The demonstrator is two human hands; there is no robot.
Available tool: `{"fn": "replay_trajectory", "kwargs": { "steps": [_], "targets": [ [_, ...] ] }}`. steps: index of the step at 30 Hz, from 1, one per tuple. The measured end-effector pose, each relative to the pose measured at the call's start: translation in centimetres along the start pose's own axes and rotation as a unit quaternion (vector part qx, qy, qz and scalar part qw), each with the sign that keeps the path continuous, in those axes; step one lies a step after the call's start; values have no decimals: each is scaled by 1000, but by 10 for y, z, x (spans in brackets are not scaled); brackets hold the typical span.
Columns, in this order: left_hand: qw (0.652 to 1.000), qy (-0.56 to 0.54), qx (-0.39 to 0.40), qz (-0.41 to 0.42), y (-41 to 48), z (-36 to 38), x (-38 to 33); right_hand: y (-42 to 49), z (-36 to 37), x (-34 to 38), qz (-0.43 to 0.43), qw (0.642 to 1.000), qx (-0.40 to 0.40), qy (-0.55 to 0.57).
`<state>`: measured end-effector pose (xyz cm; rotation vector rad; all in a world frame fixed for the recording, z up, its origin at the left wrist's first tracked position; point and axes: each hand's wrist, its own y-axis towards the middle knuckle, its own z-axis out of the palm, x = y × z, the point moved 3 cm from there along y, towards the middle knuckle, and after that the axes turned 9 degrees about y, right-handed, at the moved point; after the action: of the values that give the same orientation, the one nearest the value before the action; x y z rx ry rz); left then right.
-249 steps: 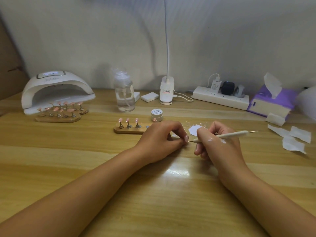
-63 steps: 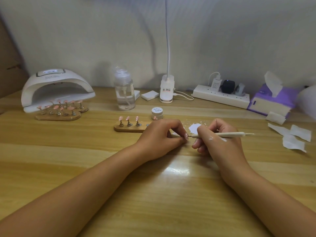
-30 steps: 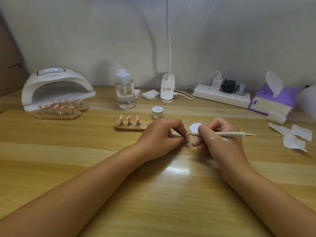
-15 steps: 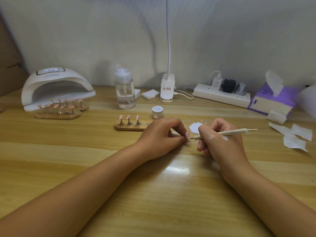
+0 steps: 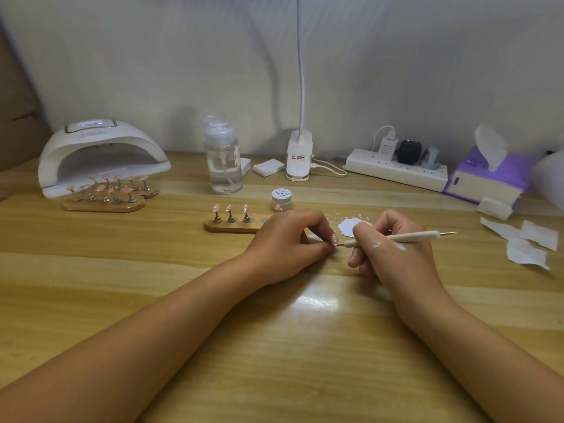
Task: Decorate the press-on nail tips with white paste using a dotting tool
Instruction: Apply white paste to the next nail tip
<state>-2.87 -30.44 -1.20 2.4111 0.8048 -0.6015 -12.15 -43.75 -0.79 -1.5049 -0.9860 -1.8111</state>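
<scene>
Nearest the camera, both forearms are lying across the wooden table (image 5: 274, 346). The left hand (image 5: 290, 239) is curling in and pinching a pink nail tip (image 5: 334, 239) between thumb and forefinger, low over the tabletop. The right hand (image 5: 393, 254) is gripping the dotting tool (image 5: 396, 237) like a pen, its fine point touching or just beside that tip, so dotting seems to be the step in hand. Just behind the right knuckles, a puddle of white paste (image 5: 348, 225) is sitting on the table. The next move is probably calling for a small reload there and a light, steady touch. Farther back, three more tips (image 5: 230, 209) are standing on a wooden holder (image 5: 235, 226), with a small jar (image 5: 281, 199) beyond.
</scene>
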Motion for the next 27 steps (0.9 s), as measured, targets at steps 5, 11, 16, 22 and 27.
{"fn": "replay_trajectory", "kwargs": {
  "steps": [5, 11, 16, 22, 27],
  "targets": [
    [1000, -6, -2, -4, 0, 0, -1, -1, -1, 3, -4, 998, -14, 58],
    [1000, -8, -4, -9, -1, -1, -2, -2, -10, 12, -129, 987, -84, 45],
    [1000, -8, -12, -15, -3, -1, -3, 7, -14, 5, -108, 989, -99, -2],
    [994, -43, -97, 0, -6, -7, -9, 10, -15, -1, -100, 991, -85, -15],
    [983, -56, -175, -12, -6, -24, -11, 13, -19, -4, -59, 993, -97, 27]
  ]
}}
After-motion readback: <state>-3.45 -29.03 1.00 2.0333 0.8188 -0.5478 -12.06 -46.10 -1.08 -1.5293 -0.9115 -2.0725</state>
